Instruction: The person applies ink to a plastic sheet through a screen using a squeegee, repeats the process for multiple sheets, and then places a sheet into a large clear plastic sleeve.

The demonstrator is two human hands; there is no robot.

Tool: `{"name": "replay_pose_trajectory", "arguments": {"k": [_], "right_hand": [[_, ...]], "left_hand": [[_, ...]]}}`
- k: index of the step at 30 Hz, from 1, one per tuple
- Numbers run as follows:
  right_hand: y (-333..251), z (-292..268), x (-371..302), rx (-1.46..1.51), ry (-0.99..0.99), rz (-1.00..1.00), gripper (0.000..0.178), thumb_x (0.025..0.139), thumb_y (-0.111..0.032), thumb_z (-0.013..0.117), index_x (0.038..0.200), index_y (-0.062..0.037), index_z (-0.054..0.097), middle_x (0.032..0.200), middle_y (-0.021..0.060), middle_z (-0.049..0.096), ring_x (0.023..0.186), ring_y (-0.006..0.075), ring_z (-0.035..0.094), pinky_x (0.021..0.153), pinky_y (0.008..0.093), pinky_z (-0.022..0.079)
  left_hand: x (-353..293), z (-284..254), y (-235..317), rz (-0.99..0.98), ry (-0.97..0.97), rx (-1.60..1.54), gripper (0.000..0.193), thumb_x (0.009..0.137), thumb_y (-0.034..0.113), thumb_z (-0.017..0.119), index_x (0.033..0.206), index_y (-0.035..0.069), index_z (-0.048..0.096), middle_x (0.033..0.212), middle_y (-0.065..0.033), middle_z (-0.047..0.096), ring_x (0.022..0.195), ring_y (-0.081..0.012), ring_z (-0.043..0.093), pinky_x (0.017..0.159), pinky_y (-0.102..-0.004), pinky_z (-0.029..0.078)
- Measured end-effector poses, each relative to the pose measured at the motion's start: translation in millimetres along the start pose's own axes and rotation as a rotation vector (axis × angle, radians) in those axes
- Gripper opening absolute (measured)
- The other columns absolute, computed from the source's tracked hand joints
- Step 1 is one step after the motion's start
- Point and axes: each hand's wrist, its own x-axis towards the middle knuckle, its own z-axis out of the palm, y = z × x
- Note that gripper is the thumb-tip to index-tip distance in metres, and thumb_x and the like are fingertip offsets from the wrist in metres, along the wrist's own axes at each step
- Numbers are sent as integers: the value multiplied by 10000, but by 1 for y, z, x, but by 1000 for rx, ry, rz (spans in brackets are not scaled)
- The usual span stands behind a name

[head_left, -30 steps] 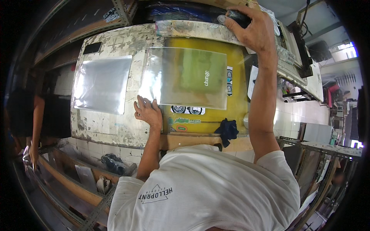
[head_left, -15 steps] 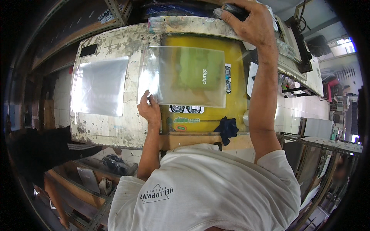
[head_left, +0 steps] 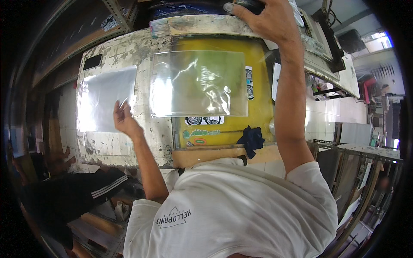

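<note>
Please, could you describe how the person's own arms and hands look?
The left hand and right hand are ungloved, and no watch or bracelet shows on either wrist. Both forearms are bare. The white shirt has short sleeves and a dark print with an angular outline.

shirt (head_left: 245, 202): white, short-sleeved | print (head_left: 174, 218): dark (triangular outline, with lettering)

Flat black rectangle (head_left: 92, 62), upper left; co-worker (head_left: 79, 189) in black, lower left; window (head_left: 377, 41), upper right.
</note>
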Motion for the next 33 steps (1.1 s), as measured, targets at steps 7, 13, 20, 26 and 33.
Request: {"name": "replay_pose_trajectory", "arguments": {"k": [7,13,20,26,33], "right_hand": [[-2,-1,1,189,-133,160,309,762,-287,801,920,-24,761,914,164,737,873,308,683,826,391,522],[3,-1,-4,14,139,-175,292,760,-266,819,832,3,731,810,157,699,832,310,669,787,396,514],[4,9,-6,104,-47,12,293,732,-259,823,793,6,715,758,133,668,688,292,637,666,393,512],[8,12,-23,130,21,-35,307,732,-256,821,879,0,739,771,148,711,707,259,675,694,371,532],[-1,35,-104,129,74,-99,339,743,-300,828,1023,-118,772,870,118,745,786,304,722,735,380,569]], "left_hand": [[53,-114,-42,-71,209,85,448,934,-24,636,1371,56,581,1136,-85,727,923,-111,638,733,-277,437],[86,-171,-50,-102,401,174,537,922,24,681,1435,50,526,1164,-120,704,980,-173,645,797,-310,460],[96,-216,-40,-144,686,622,730,909,267,740,1484,-24,399,1244,-244,613,1147,-366,610,989,-469,491],[59,-95,-12,239,380,646,683,943,309,725,1419,-85,433,1366,-272,492,1272,-363,499,1066,-476,450],[-74,71,57,-27,-675,-287,1013,779,-34,775,1608,46,197,1332,-151,584,1042,-167,614,833,-266,515]]}}
